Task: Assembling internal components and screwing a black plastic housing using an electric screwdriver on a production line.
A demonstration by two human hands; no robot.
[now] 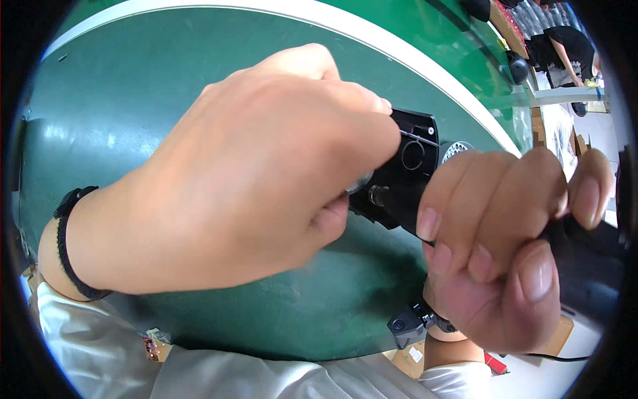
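Note:
My left hand point(266, 159), a black band round its wrist, is closed over the near side of a black plastic part point(413, 126). That part shows a raised ring and a small screw near its far corner; my fingers hide the rest. My right hand point(492, 233) wraps round a black cylinder that looks like an electric screwdriver point(588, 266). Its metal-collared nose points left, against or just in front of the black part; its tip is hidden behind my left hand. Beside my right knuckles shows a silver disc with holes point(456, 150).
Beneath my hands lies a green tabletop point(166, 60) with a white rim point(372, 36). A small black camera point(407, 326) is strapped at my right wrist. Cardboard point(561, 336) and a red object point(495, 363) lie lower right. Another person point(568, 53) is at the far right.

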